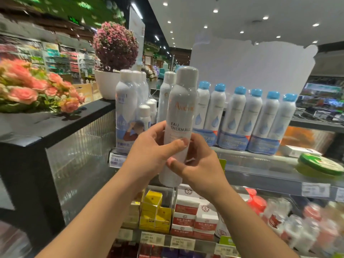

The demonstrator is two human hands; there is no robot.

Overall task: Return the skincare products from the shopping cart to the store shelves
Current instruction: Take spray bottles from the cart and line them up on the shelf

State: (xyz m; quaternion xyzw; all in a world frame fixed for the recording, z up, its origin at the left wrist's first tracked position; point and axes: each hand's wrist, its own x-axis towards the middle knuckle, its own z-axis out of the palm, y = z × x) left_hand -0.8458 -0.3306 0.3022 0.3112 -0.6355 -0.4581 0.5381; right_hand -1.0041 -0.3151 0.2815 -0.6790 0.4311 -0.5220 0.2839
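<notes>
Both hands, left (149, 151) and right (199, 168), gripped one spray can (181, 116) at frame centre, raised before the shelf (260, 164); not yet shelved, cart unseen.

The store is bright where I stand, lit by small round ceiling spotlights (265, 17) that flare into white dots. Light falls evenly on the spray can (179, 116) I hold, its lettering fairly sharp. Toward the edges everything smears: the pink flowers (33, 88) at left and the lower shelf products (301, 226) at right blur heavily. Straight lines bow outward. A pale patch (251, 66) blanks out the sign above the shelf.
</notes>
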